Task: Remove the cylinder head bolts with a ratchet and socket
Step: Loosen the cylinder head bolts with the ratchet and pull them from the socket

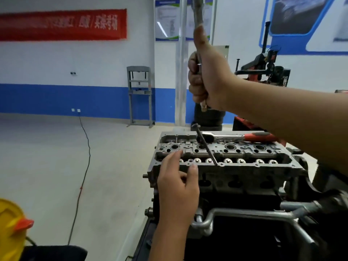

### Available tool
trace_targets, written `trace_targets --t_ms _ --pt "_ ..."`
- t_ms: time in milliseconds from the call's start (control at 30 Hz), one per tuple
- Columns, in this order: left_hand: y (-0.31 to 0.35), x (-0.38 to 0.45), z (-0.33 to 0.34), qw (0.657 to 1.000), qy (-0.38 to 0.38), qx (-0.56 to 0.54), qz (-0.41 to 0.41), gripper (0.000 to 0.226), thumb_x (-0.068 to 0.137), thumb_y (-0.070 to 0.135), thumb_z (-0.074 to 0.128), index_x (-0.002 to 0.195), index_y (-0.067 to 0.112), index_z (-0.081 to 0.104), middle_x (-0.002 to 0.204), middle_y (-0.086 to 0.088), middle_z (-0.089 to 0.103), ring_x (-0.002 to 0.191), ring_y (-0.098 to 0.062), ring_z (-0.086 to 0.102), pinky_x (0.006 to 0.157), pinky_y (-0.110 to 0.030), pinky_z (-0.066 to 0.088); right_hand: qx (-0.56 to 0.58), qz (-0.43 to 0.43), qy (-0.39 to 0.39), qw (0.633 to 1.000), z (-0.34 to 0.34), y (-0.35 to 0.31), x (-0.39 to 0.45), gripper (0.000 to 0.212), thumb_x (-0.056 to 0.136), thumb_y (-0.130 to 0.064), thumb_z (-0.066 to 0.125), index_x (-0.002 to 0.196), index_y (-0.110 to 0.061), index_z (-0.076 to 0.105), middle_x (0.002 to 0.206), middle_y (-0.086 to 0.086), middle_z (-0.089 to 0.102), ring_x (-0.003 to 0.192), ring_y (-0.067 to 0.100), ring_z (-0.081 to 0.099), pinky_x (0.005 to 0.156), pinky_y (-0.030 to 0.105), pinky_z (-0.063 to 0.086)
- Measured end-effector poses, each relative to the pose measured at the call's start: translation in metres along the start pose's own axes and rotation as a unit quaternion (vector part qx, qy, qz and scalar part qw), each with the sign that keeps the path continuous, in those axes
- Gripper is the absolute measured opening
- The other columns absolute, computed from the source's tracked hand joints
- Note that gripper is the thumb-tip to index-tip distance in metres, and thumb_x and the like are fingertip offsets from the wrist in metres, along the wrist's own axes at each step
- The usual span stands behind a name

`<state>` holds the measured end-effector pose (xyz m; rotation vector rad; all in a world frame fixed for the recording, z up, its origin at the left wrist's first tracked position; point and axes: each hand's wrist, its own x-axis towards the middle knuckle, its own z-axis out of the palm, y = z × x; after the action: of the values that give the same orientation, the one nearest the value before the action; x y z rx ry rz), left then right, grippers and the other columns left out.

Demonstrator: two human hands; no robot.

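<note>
A: What does the right hand (209, 76) hold?
B: Its fingers grip a long bolt (197, 25), upright, high above the head (226, 166).
A: The left hand (178, 183)?
B: Fingers relaxed, apart, on the head's near edge. The ratchet (235, 136) lies beyond them, on top.

The floor (47, 166) is pale and smooth, running back to a wall with a blue lower band. A dark cable (85, 157) trails across the floor from the wall socket at the far left toward the near edge, with a red mark partway along. A grey press frame (140, 97) stands on the floor at the far wall, left of a white pillar. A stack of black tyres (209, 117) sits on the floor by the pillar's foot. At right, a dark engine stand (244, 232) with grey tubing carries the cylinder head (226, 159). On the head's far edge lies a ratchet (239, 136) with a red handle, and a long bolt (206, 146) leans tilted across its top.
</note>
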<state>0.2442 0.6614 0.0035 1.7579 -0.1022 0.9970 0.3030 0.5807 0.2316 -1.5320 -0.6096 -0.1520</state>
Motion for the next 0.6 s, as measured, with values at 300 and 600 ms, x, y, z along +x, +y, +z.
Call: trace_targets --t_ms 300,600 --pt "0.017 -0.014 0.072 0.988 -0.004 0.153 0.034 0.023 0.096 0.016 0.077 0.112 0.001 0.073 0.127 -0.006 0.069 0.089 -0.029 0.075 0.075 -0.039 0.063 0.117 0.054 0.145 0.981 -0.027 0.049 -0.022 0.068 0.086 -0.087 0.043 0.061 -0.025 0.033 0.054 -0.003 0.029 0.043 0.015 0.019 0.044 0.026 0.019" --pt "0.05 -0.014 0.085 0.997 0.053 0.029 0.048 0.042 0.104 0.036 0.051 0.081 0.004 0.063 0.087 0.001 0.057 0.07 -0.005 0.048 0.068 -0.004 0.037 0.193 0.084 0.142 0.967 -0.109 0.051 -0.068 0.069 0.084 -0.089 0.039 0.063 -0.024 0.037 0.056 -0.002 0.026 0.055 0.018 0.01 0.056 0.034 0.012"
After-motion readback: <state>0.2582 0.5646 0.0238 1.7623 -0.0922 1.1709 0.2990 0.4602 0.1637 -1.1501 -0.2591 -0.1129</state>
